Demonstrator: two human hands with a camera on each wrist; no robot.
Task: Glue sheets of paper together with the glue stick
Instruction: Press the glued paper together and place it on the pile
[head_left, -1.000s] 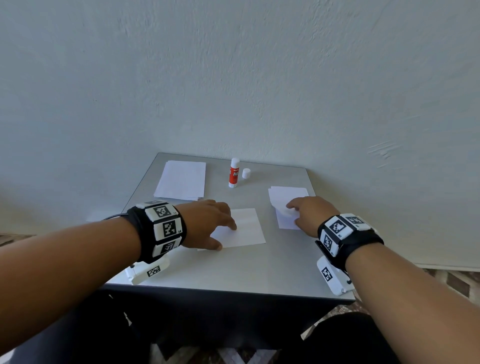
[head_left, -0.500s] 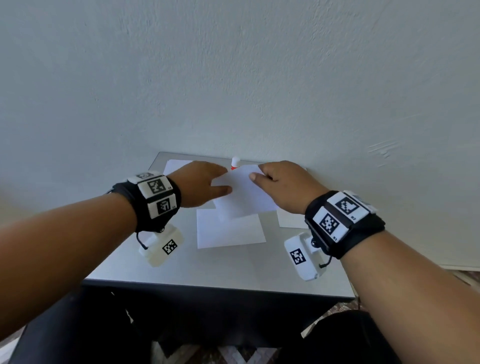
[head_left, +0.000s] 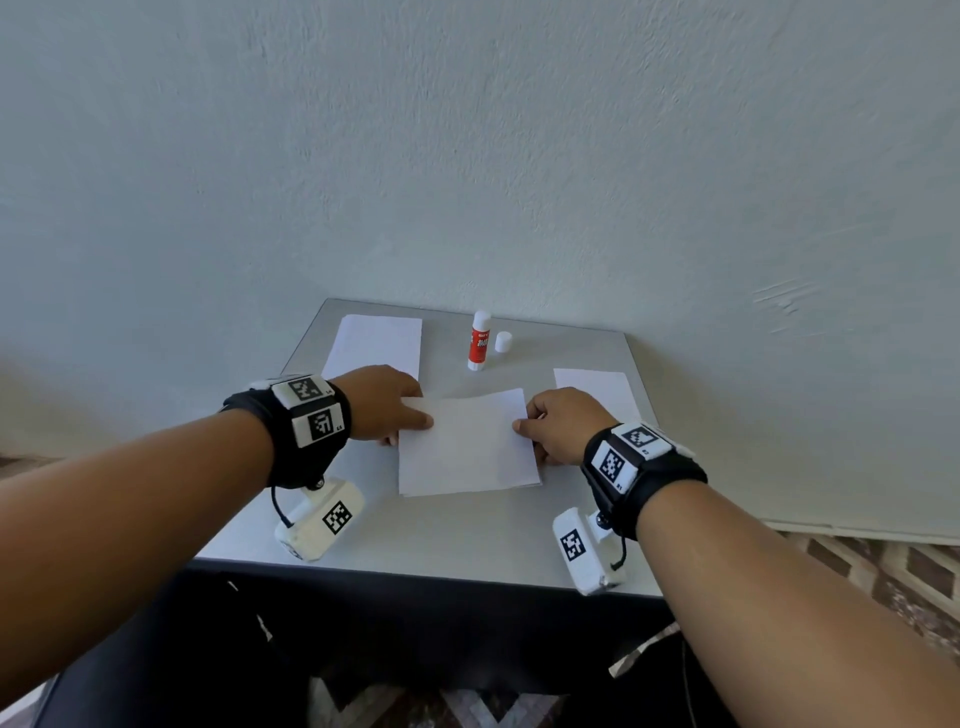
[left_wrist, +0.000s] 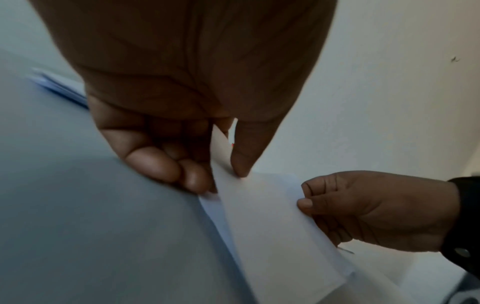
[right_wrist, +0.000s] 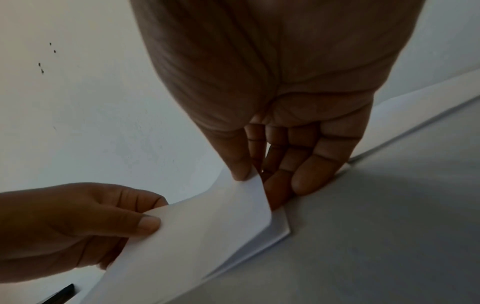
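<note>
A white top sheet (head_left: 467, 436) is held at its two side edges, just above a second white sheet (head_left: 415, 488) lying on the grey table (head_left: 441, 540). My left hand (head_left: 423, 418) pinches its left edge between thumb and fingers, which the left wrist view shows at the left hand (left_wrist: 228, 176). My right hand (head_left: 522, 423) pinches the right edge, and the right wrist view shows this at the right hand (right_wrist: 254, 181). The lower sheet (right_wrist: 279, 228) peeks out under the top sheet (right_wrist: 194, 236). The uncapped red-and-white glue stick (head_left: 479, 343) stands at the back beside its white cap (head_left: 503, 342).
More white paper (head_left: 376, 345) lies at the back left of the table, and another small pile (head_left: 597, 387) at the right behind my right hand. A pale wall rises directly behind the table. Patterned floor shows at the right.
My right hand took a sheet from the right pile, both hands lifted it in the air, and now they have lowered it over the sheet in the middle of the table.
</note>
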